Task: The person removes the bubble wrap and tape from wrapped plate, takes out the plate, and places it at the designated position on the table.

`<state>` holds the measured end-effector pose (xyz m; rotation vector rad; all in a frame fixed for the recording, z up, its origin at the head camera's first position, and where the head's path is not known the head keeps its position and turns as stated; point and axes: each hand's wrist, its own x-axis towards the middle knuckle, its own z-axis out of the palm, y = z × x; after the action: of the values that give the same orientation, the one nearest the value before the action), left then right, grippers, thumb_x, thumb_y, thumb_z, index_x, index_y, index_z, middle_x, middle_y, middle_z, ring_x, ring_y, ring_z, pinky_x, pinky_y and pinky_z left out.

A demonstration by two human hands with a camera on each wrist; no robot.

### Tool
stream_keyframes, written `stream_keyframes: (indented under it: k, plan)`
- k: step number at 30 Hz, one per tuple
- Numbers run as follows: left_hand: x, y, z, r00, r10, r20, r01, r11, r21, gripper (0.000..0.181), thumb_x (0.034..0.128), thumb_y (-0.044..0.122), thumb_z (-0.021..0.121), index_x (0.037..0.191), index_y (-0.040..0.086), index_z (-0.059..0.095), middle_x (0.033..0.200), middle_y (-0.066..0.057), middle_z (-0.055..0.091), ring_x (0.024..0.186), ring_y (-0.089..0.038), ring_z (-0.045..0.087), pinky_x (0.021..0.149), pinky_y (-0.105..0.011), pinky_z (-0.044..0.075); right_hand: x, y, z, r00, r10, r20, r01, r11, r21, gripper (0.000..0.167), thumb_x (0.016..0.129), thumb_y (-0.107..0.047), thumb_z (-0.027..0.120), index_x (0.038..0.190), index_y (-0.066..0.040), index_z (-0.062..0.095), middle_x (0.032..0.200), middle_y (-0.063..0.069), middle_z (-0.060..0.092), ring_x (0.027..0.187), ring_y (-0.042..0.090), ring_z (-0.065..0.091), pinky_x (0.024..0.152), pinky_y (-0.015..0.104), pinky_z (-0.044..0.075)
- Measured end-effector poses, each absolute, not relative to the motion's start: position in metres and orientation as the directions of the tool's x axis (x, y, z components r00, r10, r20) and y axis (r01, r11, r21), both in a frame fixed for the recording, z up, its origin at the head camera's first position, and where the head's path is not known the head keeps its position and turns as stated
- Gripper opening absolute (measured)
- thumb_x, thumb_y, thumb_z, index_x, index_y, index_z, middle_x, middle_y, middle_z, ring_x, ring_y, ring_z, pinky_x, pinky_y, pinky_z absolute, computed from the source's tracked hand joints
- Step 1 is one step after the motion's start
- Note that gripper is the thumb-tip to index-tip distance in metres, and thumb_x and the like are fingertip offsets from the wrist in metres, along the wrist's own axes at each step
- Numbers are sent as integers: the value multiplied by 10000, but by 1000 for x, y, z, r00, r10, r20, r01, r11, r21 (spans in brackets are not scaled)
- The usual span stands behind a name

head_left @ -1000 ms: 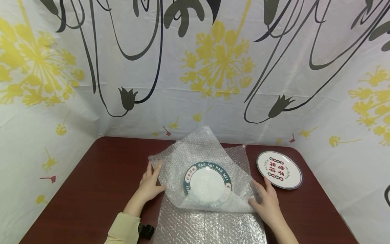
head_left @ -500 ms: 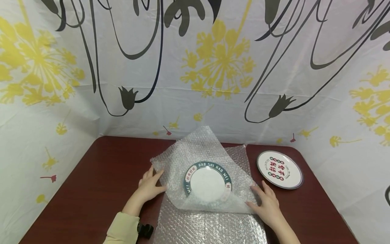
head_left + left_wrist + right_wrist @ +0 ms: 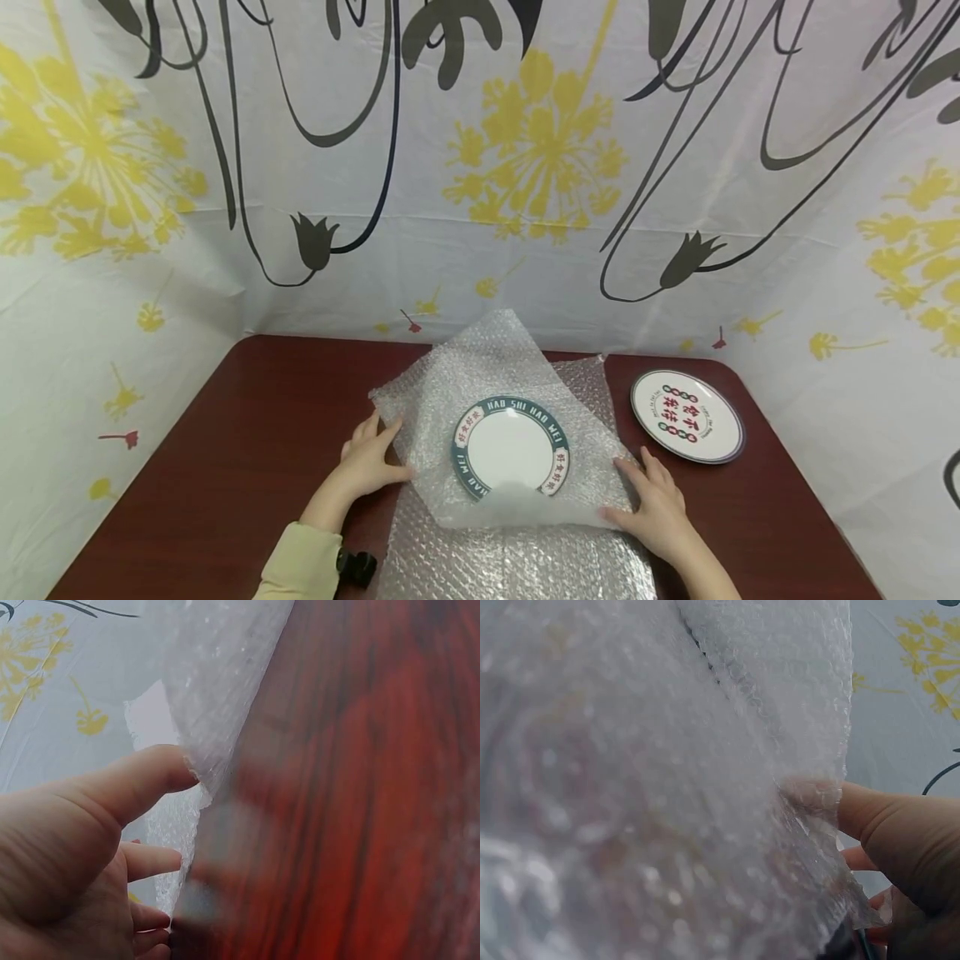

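Note:
A round plate (image 3: 512, 450) with a white centre and a dark green lettered rim lies in the middle of the bubble wrap (image 3: 487, 358). A front flap veils the plate's lower edge. My left hand (image 3: 366, 462) is at the wrap's left edge, fingers spread and thumb touching it; the left wrist view shows the thumb (image 3: 161, 769) against a corner. At the right edge rests my right hand (image 3: 652, 508), fingers and thumb well apart. Through the wrap in the right wrist view its thumb (image 3: 855, 810) is partly visible; its other fingers are partly hidden.
A second white plate (image 3: 687, 416) with red and green lettering lies at the table's back right. The dark red table (image 3: 225, 467) meets a patterned cloth wall (image 3: 390, 275) behind. More bubble wrap (image 3: 517, 562) runs toward the front edge.
The front flap has slid toward me, so more of the plate's lower rim shows. My right hand has shifted slightly left and nearer; my left hand has barely moved.

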<state>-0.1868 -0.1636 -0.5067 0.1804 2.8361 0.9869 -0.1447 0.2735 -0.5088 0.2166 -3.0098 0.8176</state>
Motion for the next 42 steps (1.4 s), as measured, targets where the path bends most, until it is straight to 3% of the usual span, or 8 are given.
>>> stream_keyframes:
  k: [10,29,36,42]
  plan:
    - [-186,-165,-506,-977,192,-98,92,782,616,1059,647,419,869,1469,4,346,1537,-294,64,1378,-497,63,1034,-673,124,-143,277,-510,-987,-156,27,-150,862,-484,1017,606,-578,814,1380,-9,481,1449,397,184,1295,609,135,888,797,151]
    - [-184,-166,-504,-970,212,-116,98,785,612,1091,646,444,864,1486,18,313,1545,-279,30,1392,-476,22,1044,-666,97,-141,279,-506,-981,-190,-39,-146,854,-499,1101,576,-611,810,1422,-21,424,1470,395,118,1312,603,60,901,796,99]
    - [-184,-166,-507,-970,207,-126,87,782,617,1106,637,453,868,1487,17,310,1545,-281,21,1388,-484,25,1038,-670,101,-139,276,-502,-979,-201,-17,-164,844,-511,1015,615,-562,816,1386,-2,469,1488,365,123,1333,570,21,925,778,34]
    - [-185,-166,-508,-970,207,-128,87,786,612,1110,639,466,863,1491,26,305,1546,-278,19,1391,-480,23,1042,-665,99,-142,273,-498,-973,-212,91,-230,856,-462,772,705,-494,788,1279,-18,587,1448,353,266,1330,557,90,956,756,45]
